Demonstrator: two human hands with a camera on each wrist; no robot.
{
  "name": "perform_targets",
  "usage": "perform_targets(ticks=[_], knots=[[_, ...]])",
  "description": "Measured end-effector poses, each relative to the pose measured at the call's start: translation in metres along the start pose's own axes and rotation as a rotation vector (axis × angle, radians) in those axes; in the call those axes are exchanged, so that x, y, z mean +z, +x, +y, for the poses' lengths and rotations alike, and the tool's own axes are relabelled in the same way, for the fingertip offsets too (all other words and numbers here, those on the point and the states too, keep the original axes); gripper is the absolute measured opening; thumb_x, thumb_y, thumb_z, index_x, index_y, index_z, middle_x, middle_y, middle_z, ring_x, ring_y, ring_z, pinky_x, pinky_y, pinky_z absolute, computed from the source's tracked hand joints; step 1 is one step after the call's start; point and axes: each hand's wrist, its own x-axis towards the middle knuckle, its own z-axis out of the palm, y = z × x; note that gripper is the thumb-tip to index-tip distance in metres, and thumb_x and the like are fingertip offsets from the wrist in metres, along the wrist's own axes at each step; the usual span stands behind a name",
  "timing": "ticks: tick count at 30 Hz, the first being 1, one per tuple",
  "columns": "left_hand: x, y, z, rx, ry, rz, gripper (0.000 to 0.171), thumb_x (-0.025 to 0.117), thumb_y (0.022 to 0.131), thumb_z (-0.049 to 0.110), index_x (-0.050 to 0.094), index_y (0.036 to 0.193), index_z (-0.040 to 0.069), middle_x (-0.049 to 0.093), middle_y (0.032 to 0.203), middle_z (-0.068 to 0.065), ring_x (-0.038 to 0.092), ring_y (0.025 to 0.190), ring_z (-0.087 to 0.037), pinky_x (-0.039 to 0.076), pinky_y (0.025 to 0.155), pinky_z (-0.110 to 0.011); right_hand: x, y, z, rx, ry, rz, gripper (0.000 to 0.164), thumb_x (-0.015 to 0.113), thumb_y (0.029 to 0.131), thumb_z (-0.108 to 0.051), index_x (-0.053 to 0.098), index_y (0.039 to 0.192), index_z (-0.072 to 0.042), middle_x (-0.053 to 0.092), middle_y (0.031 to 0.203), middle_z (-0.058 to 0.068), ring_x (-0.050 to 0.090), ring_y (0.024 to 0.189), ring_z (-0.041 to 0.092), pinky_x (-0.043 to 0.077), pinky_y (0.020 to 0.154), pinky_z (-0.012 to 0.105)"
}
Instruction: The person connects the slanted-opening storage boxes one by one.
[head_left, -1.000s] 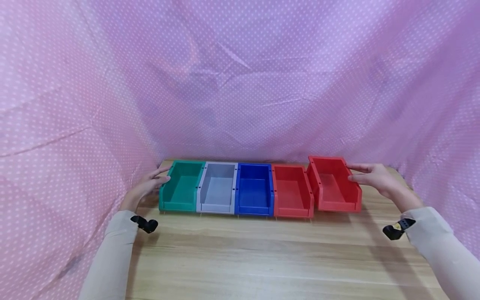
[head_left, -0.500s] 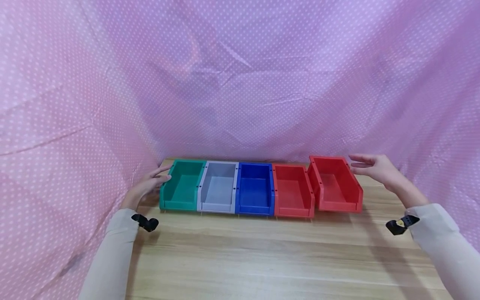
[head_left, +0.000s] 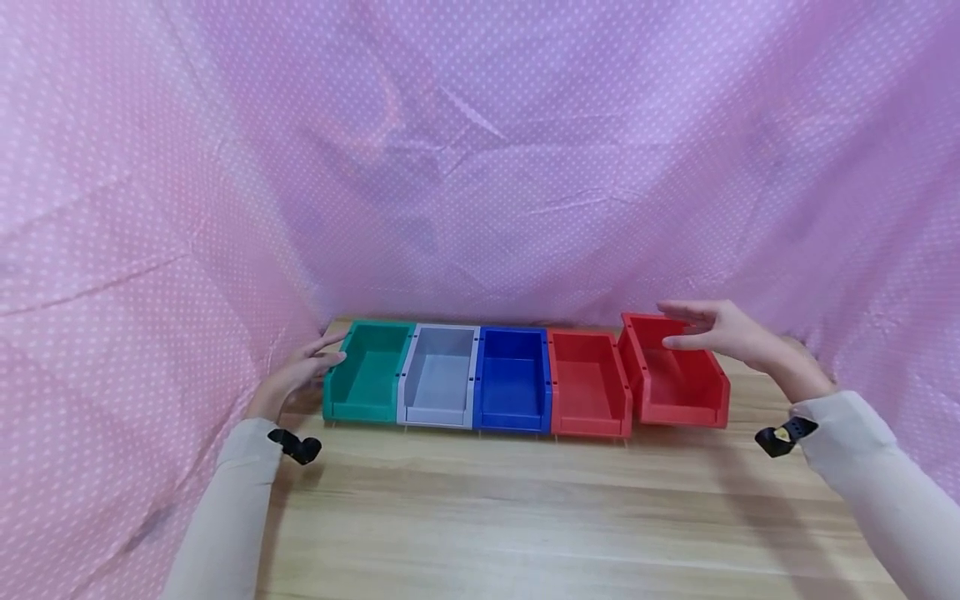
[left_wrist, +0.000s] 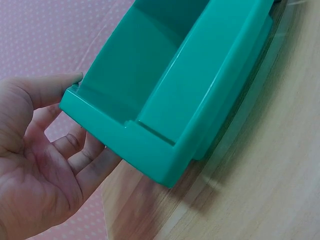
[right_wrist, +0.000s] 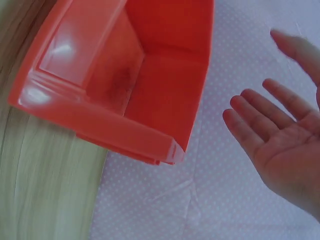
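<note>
My left hand (head_left: 300, 369) is at the outer side of the green bin (head_left: 367, 379), the leftmost in the row. In the left wrist view its thumb (left_wrist: 55, 87) touches the bin's top edge, while the other fingers lie against the outside, their tips partly hidden. My right hand (head_left: 720, 331) hovers over the right rim of the end red bin (head_left: 678, 404). The right wrist view shows its fingers (right_wrist: 260, 117) spread and apart from that bin, holding nothing. The end red bin sits slightly askew, angled against the row.
Between the outer bins stand a grey bin (head_left: 437, 383), a blue bin (head_left: 513, 383) and another red bin (head_left: 590, 387), side by side. They are on a wooden table (head_left: 480, 517). Pink dotted cloth (head_left: 480, 208) hangs close behind and at both sides.
My right hand has let go of the end red bin's right rim, drawn back a little, then moved left over it. My left hand and the bins look unmoved.
</note>
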Motion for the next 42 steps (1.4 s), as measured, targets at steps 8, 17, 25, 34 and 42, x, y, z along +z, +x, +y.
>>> perform_targets(ticks=[8,17,25,34,42], knots=[[0.003,-0.004,-0.001,-0.015,0.015,0.031,0.073,0.055,0.105,0.041,0.017,0.165,0.025,0.027,0.163,-0.029,0.028,0.148,-0.053,0.033,0.117,-0.063,0.017,0.005,0.0,-0.045,-0.083,-0.097,0.08,0.083,0.087,-0.031,0.046,0.153,-0.005,0.05,0.151,0.026,0.048,0.137,0.049,0.051,0.101,0.059],[0.004,-0.01,0.002,-0.02,0.025,0.025,0.072,0.053,0.106,0.041,0.016,0.165,0.022,0.025,0.164,-0.029,0.028,0.147,-0.053,0.032,0.116,-0.065,0.026,0.01,0.0,-0.056,-0.089,-0.156,0.084,0.085,0.083,-0.032,0.046,0.153,-0.006,0.052,0.147,0.025,0.052,0.13,0.046,0.059,0.09,0.05],[0.005,-0.01,0.003,-0.04,0.011,0.045,0.074,0.056,0.105,0.043,0.018,0.165,0.023,0.03,0.162,-0.028,0.033,0.146,-0.052,0.036,0.116,-0.061,0.029,0.012,0.0,-0.038,-0.113,-0.175,0.089,0.086,0.081,-0.035,0.044,0.154,-0.006,0.05,0.149,0.026,0.047,0.133,0.047,0.056,0.094,0.054],[0.005,-0.009,0.004,-0.022,0.033,0.043,0.073,0.055,0.105,0.041,0.017,0.165,0.021,0.031,0.161,-0.03,0.035,0.144,-0.053,0.036,0.115,-0.062,0.029,0.015,0.001,-0.089,-0.148,-0.184,0.085,0.086,0.082,-0.034,0.047,0.151,-0.003,0.049,0.151,0.026,0.044,0.137,0.049,0.052,0.098,0.06],[0.003,-0.006,0.004,-0.032,0.013,0.03,0.072,0.054,0.106,0.038,0.015,0.165,0.022,0.028,0.161,-0.032,0.033,0.145,-0.054,0.036,0.115,-0.063,0.029,0.017,0.0,-0.071,-0.152,-0.199,0.086,0.086,0.082,-0.034,0.046,0.152,-0.003,0.048,0.152,0.025,0.042,0.139,0.05,0.051,0.101,0.061]])
